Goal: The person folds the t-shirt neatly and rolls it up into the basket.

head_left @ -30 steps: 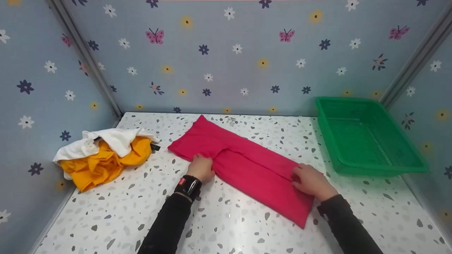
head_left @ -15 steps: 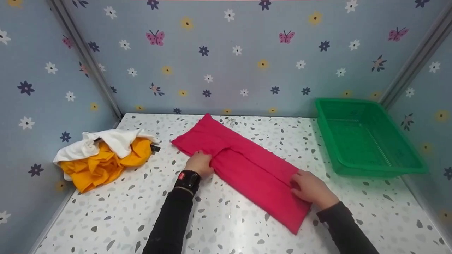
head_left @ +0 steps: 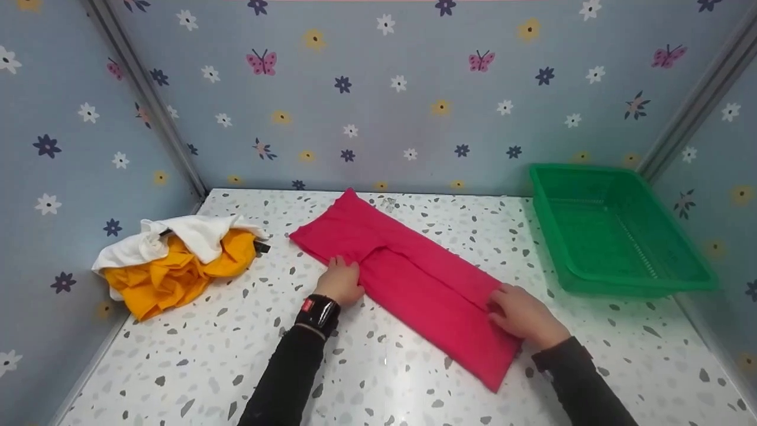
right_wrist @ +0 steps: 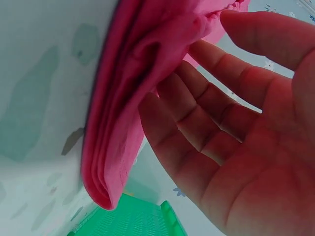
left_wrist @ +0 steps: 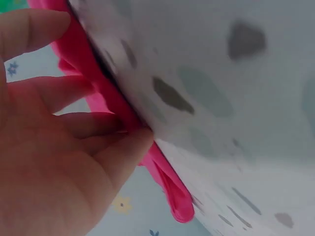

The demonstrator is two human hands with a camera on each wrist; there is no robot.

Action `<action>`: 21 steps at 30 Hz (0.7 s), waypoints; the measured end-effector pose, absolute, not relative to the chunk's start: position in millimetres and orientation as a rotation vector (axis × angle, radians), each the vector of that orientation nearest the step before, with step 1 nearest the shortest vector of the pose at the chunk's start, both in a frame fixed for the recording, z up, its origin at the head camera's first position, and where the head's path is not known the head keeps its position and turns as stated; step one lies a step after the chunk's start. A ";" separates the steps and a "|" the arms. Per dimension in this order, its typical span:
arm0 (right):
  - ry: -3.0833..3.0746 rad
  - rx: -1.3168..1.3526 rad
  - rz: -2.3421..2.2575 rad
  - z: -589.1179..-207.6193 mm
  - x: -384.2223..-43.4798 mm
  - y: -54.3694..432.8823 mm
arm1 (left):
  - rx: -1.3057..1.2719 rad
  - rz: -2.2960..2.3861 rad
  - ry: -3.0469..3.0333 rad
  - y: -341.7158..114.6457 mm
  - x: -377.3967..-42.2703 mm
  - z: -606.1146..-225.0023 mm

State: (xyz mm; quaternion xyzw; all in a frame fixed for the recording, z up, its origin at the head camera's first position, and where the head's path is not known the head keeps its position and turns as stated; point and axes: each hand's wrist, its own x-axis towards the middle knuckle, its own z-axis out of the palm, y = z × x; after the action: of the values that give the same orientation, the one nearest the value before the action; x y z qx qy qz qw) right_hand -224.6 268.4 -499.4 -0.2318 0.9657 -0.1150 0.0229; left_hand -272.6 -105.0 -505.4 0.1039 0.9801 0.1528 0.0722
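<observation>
A pinkish-red garment (head_left: 426, 284), folded into a long strip, lies slantwise on the speckled table. My left hand (head_left: 341, 281) is at its near edge, left of the middle; in the left wrist view the fingertips (left_wrist: 140, 137) touch that edge, with the thumb apart from them. At the right end, my right hand (head_left: 523, 313) rests on the cloth. The right wrist view shows its fingers (right_wrist: 167, 128) loosely bent against the stacked layers of the garment (right_wrist: 110, 162), the thumb spread away from them. A raised fold line runs along the garment between both hands.
A green plastic basket (head_left: 565, 266) stands at the back right, near the walls. Bundled white cloth (head_left: 201, 234) and orange-yellow cloth (head_left: 171, 278) lie at the left by the side wall. Flower-patterned panels (head_left: 378, 89) enclose the table (head_left: 384, 384) at the back and sides.
Compared with a second ago, the garment has turned slightly: its left end sits farther back and right, its right end nearer and left. Both hands have stayed on it, shifting only slightly.
</observation>
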 end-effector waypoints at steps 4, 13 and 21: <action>2.956 -0.696 -0.375 -496.3 -229.0 267.0 | 0.315 0.492 2.938 -93.3 -259.4 -503.8; 3.010 -0.744 -0.353 -496.4 -252.7 251.6 | 0.288 0.453 2.983 -65.7 -237.0 -507.8; 3.069 -0.810 -0.323 -495.4 -286.9 234.8 | 0.308 0.345 3.016 -44.7 -224.4 -508.6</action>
State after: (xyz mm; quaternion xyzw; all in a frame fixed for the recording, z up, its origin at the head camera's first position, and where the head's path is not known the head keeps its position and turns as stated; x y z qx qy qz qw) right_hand -286.9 234.8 -495.4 -0.2538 0.9616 -0.1013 -0.0245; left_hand -224.4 -44.7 -508.6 0.1010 0.9874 0.1128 0.0453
